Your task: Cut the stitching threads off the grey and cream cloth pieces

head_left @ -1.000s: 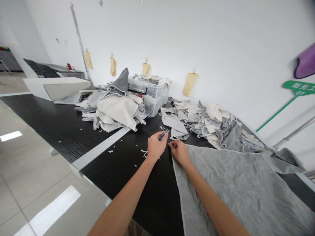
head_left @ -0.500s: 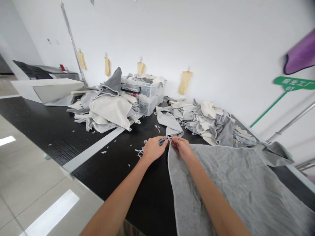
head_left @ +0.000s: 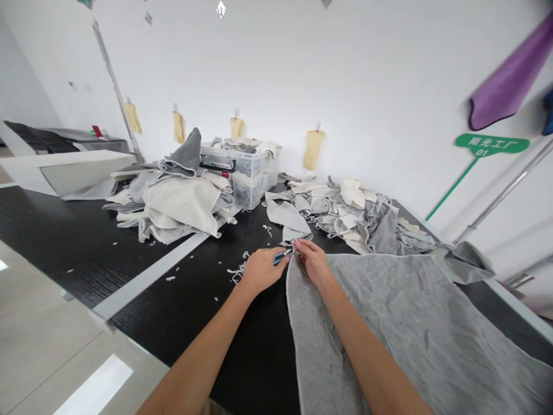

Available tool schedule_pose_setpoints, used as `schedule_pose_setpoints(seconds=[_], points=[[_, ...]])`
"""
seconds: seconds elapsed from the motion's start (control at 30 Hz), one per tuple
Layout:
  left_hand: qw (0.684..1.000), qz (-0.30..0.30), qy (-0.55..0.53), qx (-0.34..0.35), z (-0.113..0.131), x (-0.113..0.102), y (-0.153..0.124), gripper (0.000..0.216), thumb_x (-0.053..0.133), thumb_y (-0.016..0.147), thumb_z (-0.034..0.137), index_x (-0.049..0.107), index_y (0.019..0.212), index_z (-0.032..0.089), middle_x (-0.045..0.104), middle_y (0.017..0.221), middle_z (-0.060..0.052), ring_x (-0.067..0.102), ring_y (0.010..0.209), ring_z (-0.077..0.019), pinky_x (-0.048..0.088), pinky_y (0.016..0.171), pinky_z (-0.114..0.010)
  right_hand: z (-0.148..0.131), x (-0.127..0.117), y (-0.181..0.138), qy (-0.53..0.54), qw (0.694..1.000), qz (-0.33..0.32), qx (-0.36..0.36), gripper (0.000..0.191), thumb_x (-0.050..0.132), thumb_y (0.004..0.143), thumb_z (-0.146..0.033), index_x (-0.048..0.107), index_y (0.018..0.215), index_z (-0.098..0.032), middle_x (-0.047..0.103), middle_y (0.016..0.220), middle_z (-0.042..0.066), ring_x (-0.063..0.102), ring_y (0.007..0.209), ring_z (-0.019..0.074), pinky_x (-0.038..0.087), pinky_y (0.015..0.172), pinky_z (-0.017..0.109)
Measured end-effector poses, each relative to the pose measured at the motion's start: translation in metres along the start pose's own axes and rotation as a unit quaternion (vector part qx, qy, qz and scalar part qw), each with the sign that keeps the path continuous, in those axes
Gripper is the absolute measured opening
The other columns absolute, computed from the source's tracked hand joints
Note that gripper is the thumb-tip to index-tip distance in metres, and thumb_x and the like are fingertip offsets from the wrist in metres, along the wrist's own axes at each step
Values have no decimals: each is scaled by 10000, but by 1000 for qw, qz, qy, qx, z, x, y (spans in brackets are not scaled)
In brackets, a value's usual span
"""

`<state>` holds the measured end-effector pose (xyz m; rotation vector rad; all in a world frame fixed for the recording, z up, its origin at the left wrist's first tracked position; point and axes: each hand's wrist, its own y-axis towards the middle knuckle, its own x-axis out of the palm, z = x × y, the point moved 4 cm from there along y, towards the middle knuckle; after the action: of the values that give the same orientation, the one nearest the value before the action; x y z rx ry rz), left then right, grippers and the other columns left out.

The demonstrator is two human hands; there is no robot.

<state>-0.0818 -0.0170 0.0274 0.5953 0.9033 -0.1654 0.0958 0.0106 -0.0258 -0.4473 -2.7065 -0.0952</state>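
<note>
My left hand (head_left: 263, 270) is closed around small blue thread snips (head_left: 280, 257), whose metal tips point at the corner of a grey cloth. With its fingers pinched, my right hand (head_left: 311, 259) holds that corner of the grey cloth (head_left: 401, 323), which lies spread over the right part of the table. The snips' tips are close to the corner; whether they touch it I cannot tell. Just left of my left hand lie white thread scraps (head_left: 237, 272). A smaller grey cloth (head_left: 288, 220) rests beyond my fingertips.
A heap of grey and cream cloths (head_left: 181, 202) stands at the left, beside a clear plastic bin (head_left: 254, 183) filled with cloths. Another cloth pile (head_left: 345, 210) lies along the wall. A white box (head_left: 82, 170) sits far left on the black table (head_left: 168, 317). Yellow gloves (head_left: 313, 148) hang behind.
My left hand with the snips has drawn slightly away from the cloth corner. My right hand still pinches the corner. The whole view has shifted a little to the right.
</note>
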Motion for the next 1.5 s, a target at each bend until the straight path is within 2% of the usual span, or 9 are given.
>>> schedule_pose_setpoints(seconds=[0.4, 0.67, 0.97, 1.17, 1.5], points=[[1000, -15, 25, -8, 2, 4, 3, 323, 555, 915, 409, 661, 1199, 300, 738, 1135, -33, 676, 1055, -226, 495, 912, -300, 0, 1, 2, -53, 998, -10, -24, 348, 879, 521, -337, 749, 810, -195, 736, 800, 28, 607, 678, 138, 351, 539, 248], [999, -29, 24, 9, 3, 9, 5, 318, 529, 932, 400, 652, 1206, 297, 739, 1121, -43, 680, 1042, -232, 500, 888, -302, -3, 4, 1, -56, 997, -34, -31, 319, 880, 509, -315, 756, 777, -195, 733, 788, 23, 613, 701, 135, 381, 590, 252], [999, -38, 21, 23, 2, 12, 6, 336, 490, 955, 420, 644, 1214, 272, 742, 1101, -56, 688, 1025, -221, 506, 885, -298, -6, 6, -3, -81, 996, -26, -33, 343, 876, 515, -357, 751, 785, -187, 737, 816, 42, 626, 714, 152, 377, 567, 248], [998, -37, 30, 29, 4, 11, 6, 348, 484, 959, 420, 628, 1243, 280, 734, 1120, -62, 682, 1040, -223, 499, 904, -303, -8, 8, -5, -68, 997, -36, -23, 331, 873, 509, -344, 750, 778, -195, 742, 815, 41, 645, 752, 165, 418, 612, 258], [998, -40, 46, 34, 5, 12, 6, 355, 455, 971, 424, 631, 1236, 267, 733, 1107, -69, 683, 1027, -229, 501, 903, -307, -10, 9, -7, -63, 997, -34, -22, 312, 870, 517, -330, 755, 773, -193, 741, 799, 38, 639, 730, 151, 404, 587, 246]])
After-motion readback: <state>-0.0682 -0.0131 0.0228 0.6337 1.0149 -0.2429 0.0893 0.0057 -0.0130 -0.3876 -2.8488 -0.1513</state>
